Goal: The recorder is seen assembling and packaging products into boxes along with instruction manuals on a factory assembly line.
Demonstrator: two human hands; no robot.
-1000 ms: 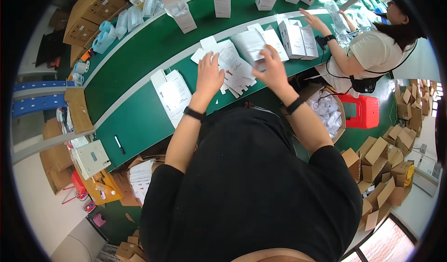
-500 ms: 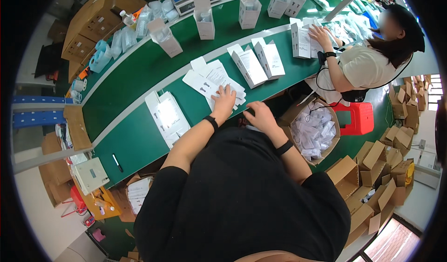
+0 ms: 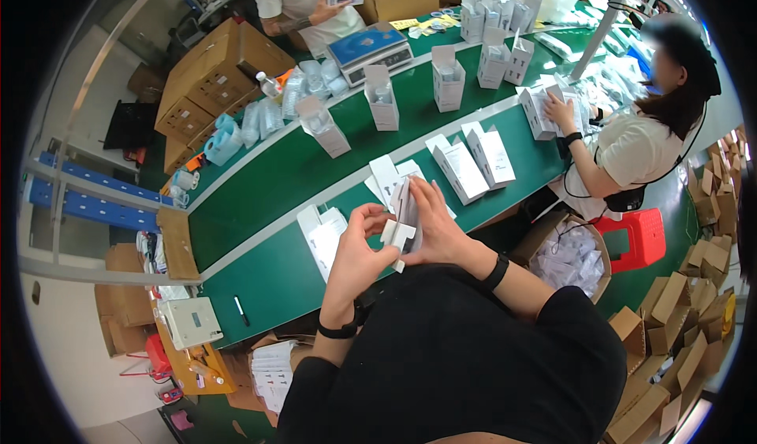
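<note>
A long green workbench (image 3: 272, 274) was spread from left to right across the scene, and a far green strip (image 3: 272, 180) was divided from it by a pale rail. At the right, white cartons (image 3: 538, 119) were being handled by a seated co-worker (image 3: 631, 154); a small white box was held by a second co-worker (image 3: 303, 9) at the far side. Large brown shipping boxes (image 3: 217, 77) were stacked at the far left, and opened brown boxes (image 3: 662, 401) were piled at the near right. A red plastic stool (image 3: 648, 239) was placed beside a brown box filled with clear plastic packets (image 3: 572, 263). A blue-topped bench scale (image 3: 371, 48) was set beyond the far strip, on which open-topped white cartons (image 3: 448, 87) were stood upright. On the near bench, two closed-up white cartons (image 3: 461, 174) were laid side by side, right of the hands. Flat white carton blanks (image 3: 386, 174) were left just beyond the hands, and another stack (image 3: 323, 243) to their left. A partly folded carton (image 3: 408, 207) was gripped between the left hand (image 3: 353, 259) and the right hand (image 3: 440, 235), over the bench's near edge; its near end was apparently open, though largely covered by fingers. Black wristbands (image 3: 495, 270) were worn on both wrists. A marker pen (image 3: 241, 310) was left at the near left.
</note>
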